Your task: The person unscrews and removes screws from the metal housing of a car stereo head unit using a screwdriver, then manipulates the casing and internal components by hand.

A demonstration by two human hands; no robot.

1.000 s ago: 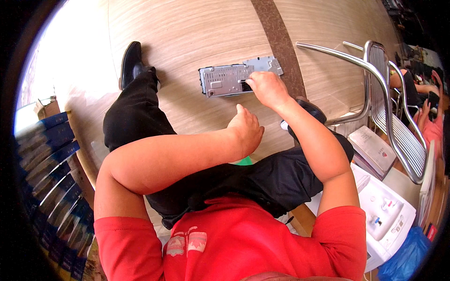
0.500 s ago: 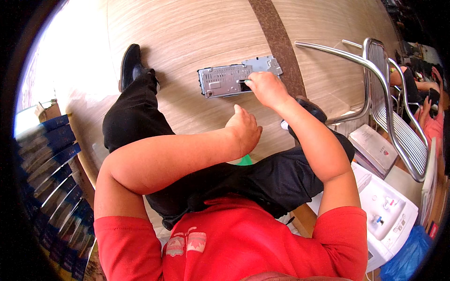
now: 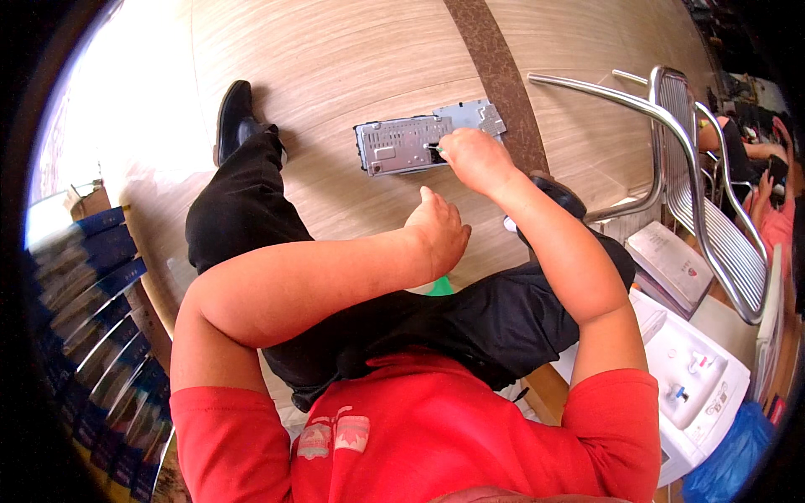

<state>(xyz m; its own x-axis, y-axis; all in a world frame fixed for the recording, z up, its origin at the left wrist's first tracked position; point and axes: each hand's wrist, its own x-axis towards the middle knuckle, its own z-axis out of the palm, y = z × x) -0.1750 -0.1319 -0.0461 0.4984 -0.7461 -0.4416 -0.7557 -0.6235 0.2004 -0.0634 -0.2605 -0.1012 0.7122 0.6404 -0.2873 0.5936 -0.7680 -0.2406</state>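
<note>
While metal chassis (image 3: 423, 140) lies on wood floor (image 3: 335, 59), right hand (image 3: 474, 159) fingers pinch sm. tool, left hand (image 3: 438, 230) curled

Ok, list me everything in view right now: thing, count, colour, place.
Metal chassis: 1, grey, flat on the wood-look floor ahead of the person.
Floor stripe: 1, brown, running across the floor beside the chassis.
Chair: 1, chrome tube with slatted seat, at right.
White plastic unit: 1, white, lower right.
Flat box: 1, pale, under the chair.
Stacked boxes: several, blue, far left.
Green item: 1, mostly hidden behind the legs.
Another person: partly seen, far right.
Shoes: 2, black.
Left hand: loosely closed, empty, in mid-air.
Right hand: on the chassis, pinching a small tool.
</note>
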